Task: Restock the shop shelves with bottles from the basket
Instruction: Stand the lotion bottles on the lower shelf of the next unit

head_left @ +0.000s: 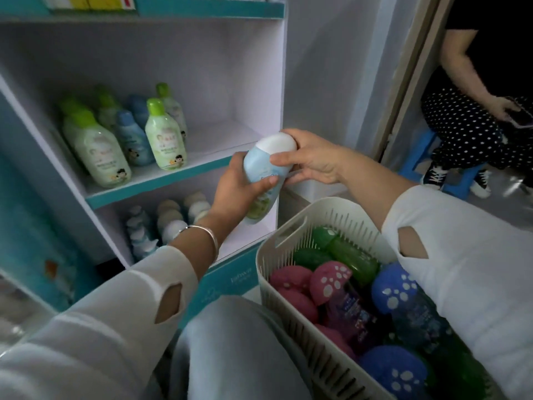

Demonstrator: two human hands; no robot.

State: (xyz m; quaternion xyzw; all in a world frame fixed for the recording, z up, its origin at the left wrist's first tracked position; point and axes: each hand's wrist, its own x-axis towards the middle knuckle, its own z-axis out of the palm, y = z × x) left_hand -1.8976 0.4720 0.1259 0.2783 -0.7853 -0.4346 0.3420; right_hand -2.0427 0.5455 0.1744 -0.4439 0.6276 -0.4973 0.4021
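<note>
— How were the hands placed?
— Both arms reached forward in white sleeves. The left hand (240,187) gripped the bottle (264,171) low on its body, thumb across the front.
— And the right?
— The right hand (313,157) held the cap end from the other side, fingers (290,134) curled over it, thumb underneath. The hands were close together.

The middle shelf (219,145) carries green-capped bottles (165,137) and blue bottles (132,140); the lower shelf (239,241) holds, seemingly, white-capped bottles (173,223).
</note>
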